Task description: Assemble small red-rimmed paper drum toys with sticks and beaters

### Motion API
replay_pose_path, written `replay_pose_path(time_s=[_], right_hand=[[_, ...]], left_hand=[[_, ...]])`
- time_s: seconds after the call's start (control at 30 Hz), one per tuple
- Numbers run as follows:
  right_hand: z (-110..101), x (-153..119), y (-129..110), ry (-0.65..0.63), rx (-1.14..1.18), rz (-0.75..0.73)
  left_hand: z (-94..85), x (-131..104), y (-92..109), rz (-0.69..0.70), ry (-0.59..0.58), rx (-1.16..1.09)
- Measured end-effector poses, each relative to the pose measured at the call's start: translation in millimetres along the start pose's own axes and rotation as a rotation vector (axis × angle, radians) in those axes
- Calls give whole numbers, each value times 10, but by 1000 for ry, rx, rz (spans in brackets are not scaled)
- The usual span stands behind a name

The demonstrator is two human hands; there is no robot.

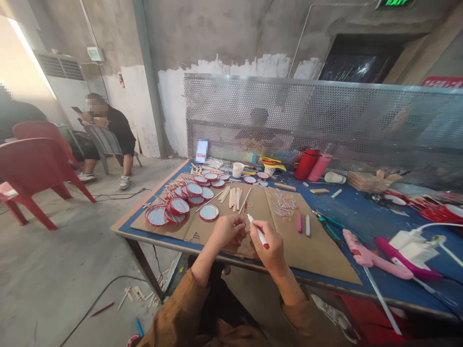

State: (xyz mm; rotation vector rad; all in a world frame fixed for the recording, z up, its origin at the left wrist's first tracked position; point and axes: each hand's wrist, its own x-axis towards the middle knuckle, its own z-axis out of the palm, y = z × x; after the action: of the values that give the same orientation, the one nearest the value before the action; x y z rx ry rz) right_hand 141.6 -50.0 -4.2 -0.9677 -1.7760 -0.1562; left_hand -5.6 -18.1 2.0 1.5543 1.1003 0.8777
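My right hand [269, 246] is closed round a white marker [261, 235] with a red end, its tip pointing up and to the left. My left hand [227, 231] pinches a thin stick with a dark red part [245, 206] near its top, close to the marker's tip. Both hands are over the brown cardboard [289, 250]. Beyond them lie wooden sticks [235, 198] and a round, red-rimmed disc [209, 212]. Many similar discs on sticks [180, 206] overlap at the left. Colourful small loops [284, 206] lie right of the sticks.
A pink marker [299, 222] and a white one [307, 225] lie at the right, near green-handled pliers [331, 221]. Farther right are a pink glue gun [376, 260] and a power strip [405, 258]. Red bottles [306, 164] and a paper cup [238, 169] stand behind.
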Motion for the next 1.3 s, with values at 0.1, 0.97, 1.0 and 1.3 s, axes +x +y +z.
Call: replay_pose_path(time_s=[0.1, 0.97, 1.0, 1.3], right_hand=[[-6, -10, 0, -11, 23, -8], [-4, -14, -1, -7, -18, -27], [-5, -13, -5, -24, -17, -30], [-15, 3, -27, -27, -12, -39]], left_hand=[[2, 0, 2, 4, 3, 10], [0, -3, 12, 9, 1, 13], [0, -1, 8, 9, 4, 19], [-4, -6, 8, 7, 9, 34]])
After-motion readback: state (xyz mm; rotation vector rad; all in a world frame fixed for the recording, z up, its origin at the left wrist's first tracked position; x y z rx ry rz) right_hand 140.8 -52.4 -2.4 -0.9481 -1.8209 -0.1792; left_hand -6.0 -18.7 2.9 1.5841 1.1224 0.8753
